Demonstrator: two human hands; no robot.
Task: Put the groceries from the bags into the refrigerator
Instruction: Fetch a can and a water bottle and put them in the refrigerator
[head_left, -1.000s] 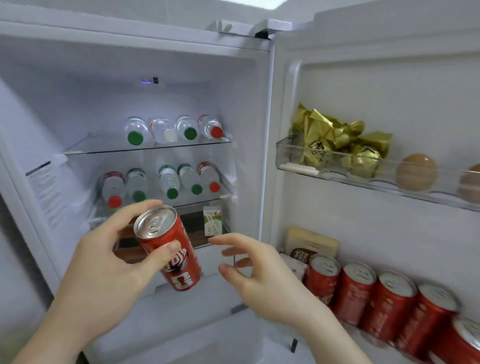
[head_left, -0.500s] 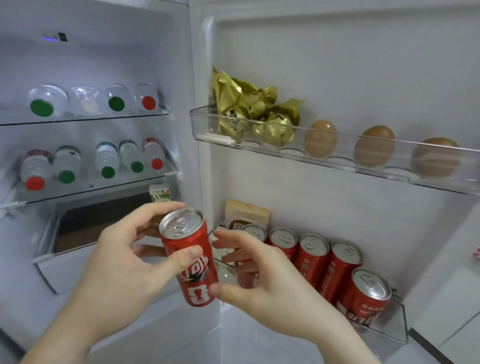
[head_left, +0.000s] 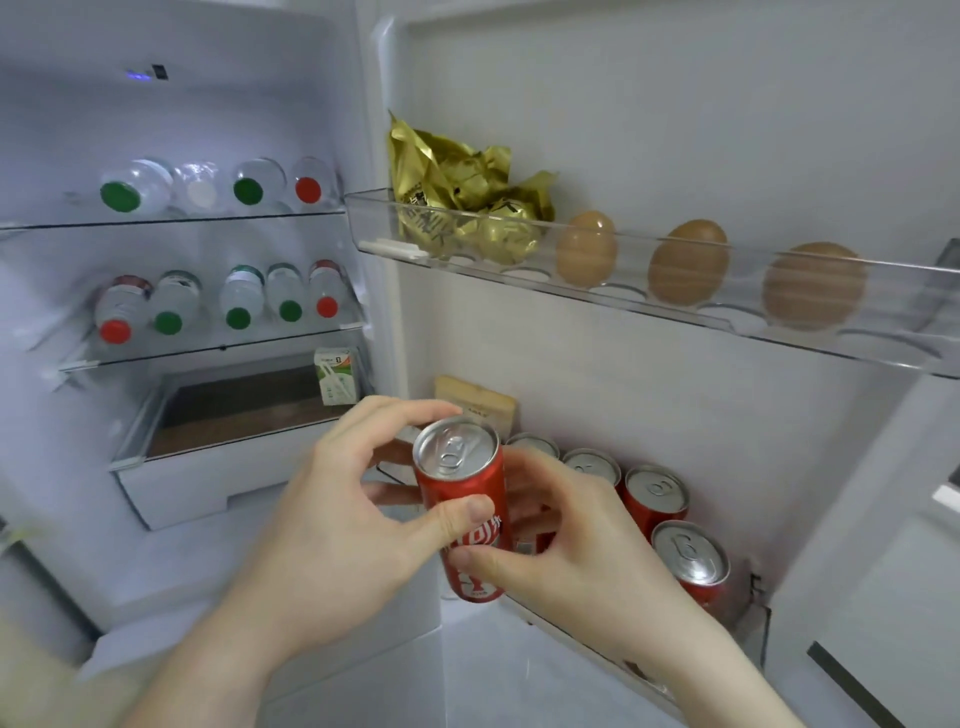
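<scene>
Fingers of both hands pinch red can (head_left: 464, 499), hiding door-shelf cans (head_left: 655, 493) behind.

This is a home kitchen, seen at an open household refrigerator (head_left: 218, 124) with white inner walls. Glass shelves carry water bottles (head_left: 228, 301) lying on their sides, caps outward, above a pulled-out drawer (head_left: 208, 483) with a small drink carton (head_left: 337, 375) beside it. The door's clear upper rack (head_left: 649, 306) holds three brown eggs (head_left: 688, 262) in moulded cups and gold-foil snack packets (head_left: 457, 202); its lower rack holds a row of red drink cans (head_left: 657, 496).
</scene>
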